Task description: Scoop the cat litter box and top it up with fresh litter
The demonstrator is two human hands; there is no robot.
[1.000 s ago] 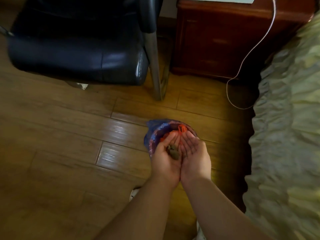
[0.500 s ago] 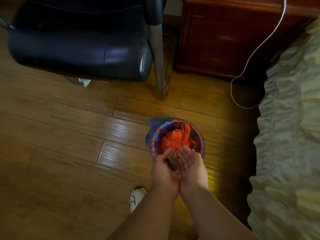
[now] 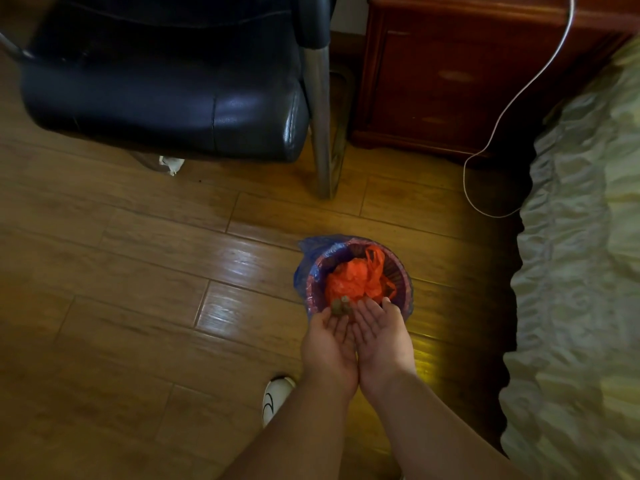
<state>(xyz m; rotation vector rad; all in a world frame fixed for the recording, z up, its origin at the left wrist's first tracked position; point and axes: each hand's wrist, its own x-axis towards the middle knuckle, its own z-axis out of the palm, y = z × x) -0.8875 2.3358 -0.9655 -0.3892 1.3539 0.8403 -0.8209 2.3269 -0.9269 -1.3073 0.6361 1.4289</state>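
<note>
Orange plastic, the crumpled bag (image 3: 356,278) inside the small waste bin (image 3: 403,271), showed far more fully than half a second earlier, since both hands had drawn back toward the lower edge of the frame and flattened; the clump of litter (image 3: 340,305), earlier nested deep between the palms, had slid out to the fingertips and sat over the bin's near rim. Wooden floorboards (image 3: 138,271) ran across the room, glossy where light struck them left of the bin. A dark leather chair (image 3: 166,95) with a metal leg filled the upper left, a reddish-brown nightstand (image 3: 450,81) stood at upper centre with a white cable (image 3: 512,98) looping down in front of it, and a pale ruffled bedspread (image 3: 581,271) ran down the right side. A white shoe (image 3: 275,398) peeked out at lower centre. The left hand (image 3: 329,344) and right hand (image 3: 382,336) lay side by side, palms up, fingers straight and slack, gripping nothing; the clump rested at the tips of the left hand's fingers, just beside the right hand's
</note>
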